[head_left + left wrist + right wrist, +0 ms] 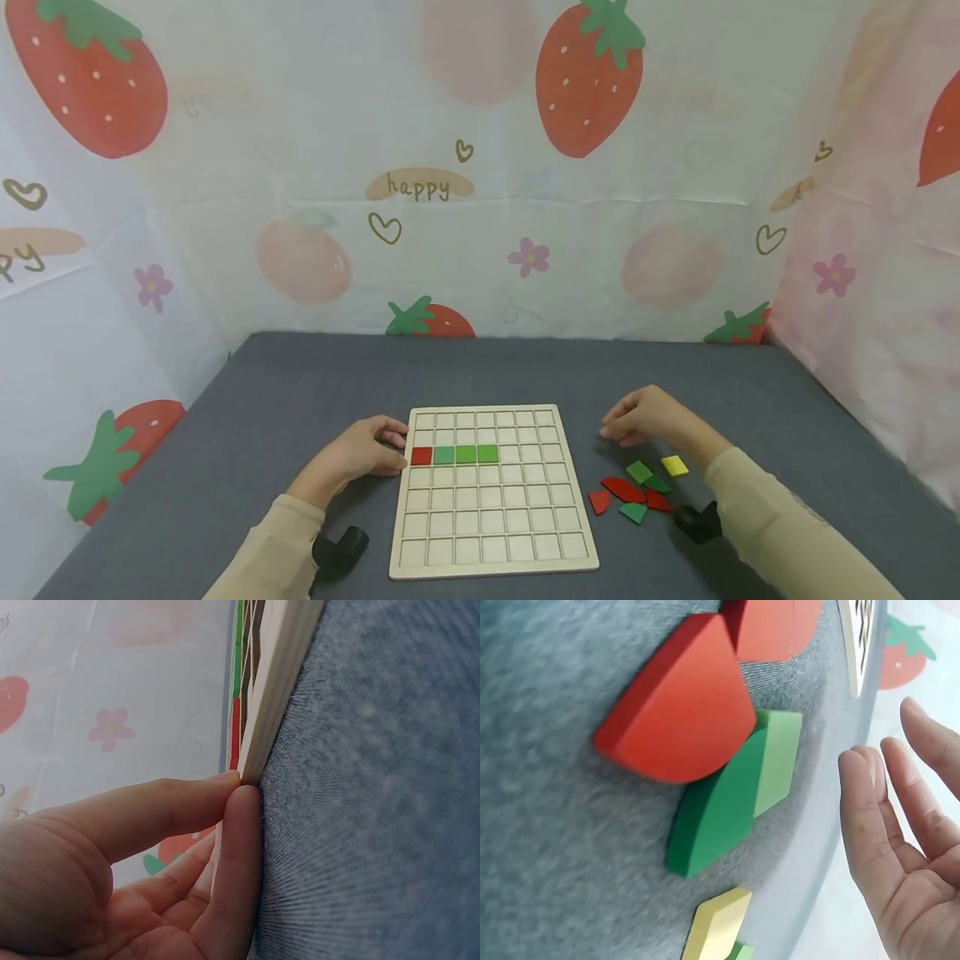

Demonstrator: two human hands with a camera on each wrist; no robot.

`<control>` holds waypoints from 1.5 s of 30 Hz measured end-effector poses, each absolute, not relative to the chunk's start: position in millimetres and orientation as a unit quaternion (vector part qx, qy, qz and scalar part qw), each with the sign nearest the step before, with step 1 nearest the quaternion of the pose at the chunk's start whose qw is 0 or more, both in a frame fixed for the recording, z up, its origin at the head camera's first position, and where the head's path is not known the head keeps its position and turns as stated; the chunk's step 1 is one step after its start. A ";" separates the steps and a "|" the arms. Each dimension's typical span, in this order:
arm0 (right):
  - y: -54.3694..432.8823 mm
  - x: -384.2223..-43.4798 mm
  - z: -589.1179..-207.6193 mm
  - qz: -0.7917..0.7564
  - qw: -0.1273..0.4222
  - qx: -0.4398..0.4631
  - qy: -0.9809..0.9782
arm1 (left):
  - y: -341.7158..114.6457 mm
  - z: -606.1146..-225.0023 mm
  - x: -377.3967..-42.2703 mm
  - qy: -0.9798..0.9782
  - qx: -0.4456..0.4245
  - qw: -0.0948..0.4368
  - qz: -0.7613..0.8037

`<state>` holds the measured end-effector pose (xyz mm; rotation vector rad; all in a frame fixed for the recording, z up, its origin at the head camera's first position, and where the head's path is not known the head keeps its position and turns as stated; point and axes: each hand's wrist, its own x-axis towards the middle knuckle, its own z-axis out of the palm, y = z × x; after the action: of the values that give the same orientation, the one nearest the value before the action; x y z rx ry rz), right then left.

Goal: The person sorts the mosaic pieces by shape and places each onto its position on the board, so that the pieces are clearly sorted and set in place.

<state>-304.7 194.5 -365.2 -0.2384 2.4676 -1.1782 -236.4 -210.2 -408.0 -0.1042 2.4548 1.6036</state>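
Observation:
A pale wooden grid board (491, 525) lies on the table, with a red square (422, 456) and three green squares (466, 454) side by side in one row. At its left edge, my left hand (363, 454) pinches the rim between thumb and finger; the left wrist view shows the fingertips against the board's side (271, 712). My right hand (645, 417) hovers right of the board, fingers loosely bent and holding nothing. Below it lie loose pieces: a yellow piece (675, 466), a green square (639, 472), a dark green piece (720, 810) and several red pieces (686, 705).
A dark grey cloth (330, 375) covers the table. Printed strawberry curtains (480, 275) stand behind it and at both sides. Black wrist mounts (699, 523) stick out under the sleeves, the right one close to the loose pieces.

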 end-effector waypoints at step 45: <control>229.9 -289.4 -374.5 -0.354 0.252 -0.147 0.889 | -209.5 -407.1 -235.8 0.832 -0.044 0.103 0.544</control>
<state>-289.4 229.9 -374.5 -0.4004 2.4172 -0.9641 -235.8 -209.5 -407.1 -0.1308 2.4543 1.6047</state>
